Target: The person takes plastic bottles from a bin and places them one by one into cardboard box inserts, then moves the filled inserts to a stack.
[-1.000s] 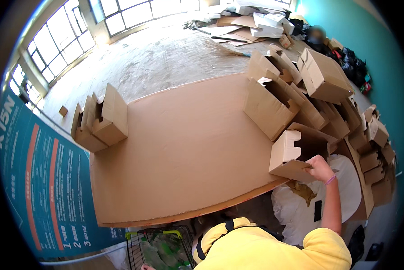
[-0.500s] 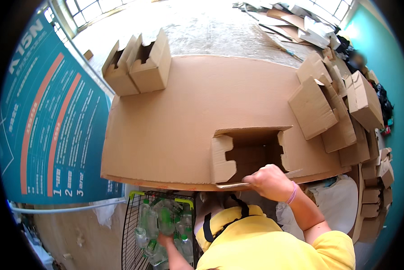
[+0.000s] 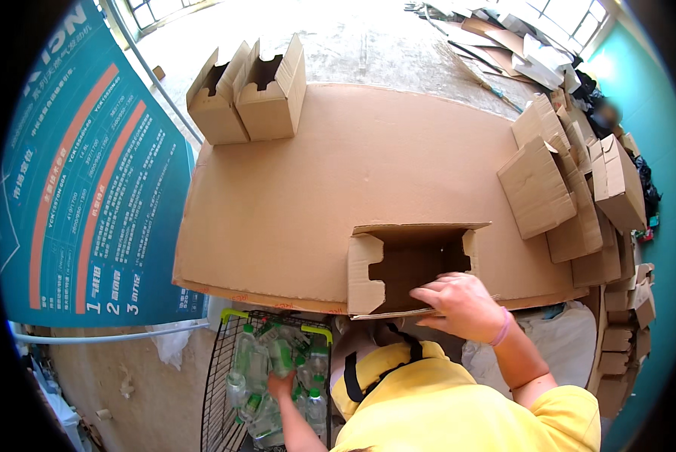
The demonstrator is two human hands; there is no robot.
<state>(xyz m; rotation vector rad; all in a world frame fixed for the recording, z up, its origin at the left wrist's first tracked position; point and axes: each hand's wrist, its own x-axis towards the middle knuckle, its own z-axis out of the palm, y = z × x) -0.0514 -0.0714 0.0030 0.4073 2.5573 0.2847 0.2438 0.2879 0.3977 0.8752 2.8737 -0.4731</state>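
An open brown cardboard box (image 3: pixel 406 264) lies on its side at the near edge of a cardboard-covered table (image 3: pixel 293 196), its opening facing me. My right hand (image 3: pixel 462 305) rests on the box's lower front flap, fingers spread over the edge. My left hand (image 3: pixel 280 386) reaches down into a wire shopping cart (image 3: pixel 225 361) full of clear plastic bottles with green caps (image 3: pixel 278 354) and closes around one of them.
Two open cardboard boxes (image 3: pixel 248 94) stand at the table's far left corner. A pile of folded boxes (image 3: pixel 579 196) leans along the right side. A blue printed banner (image 3: pixel 74 196) hangs at the left. Flattened cardboard (image 3: pixel 503 38) lies on the floor beyond.
My right hand pulled a box from the right-hand pile to the table's near edge in front of me. My left hand went down into the cart of bottles.
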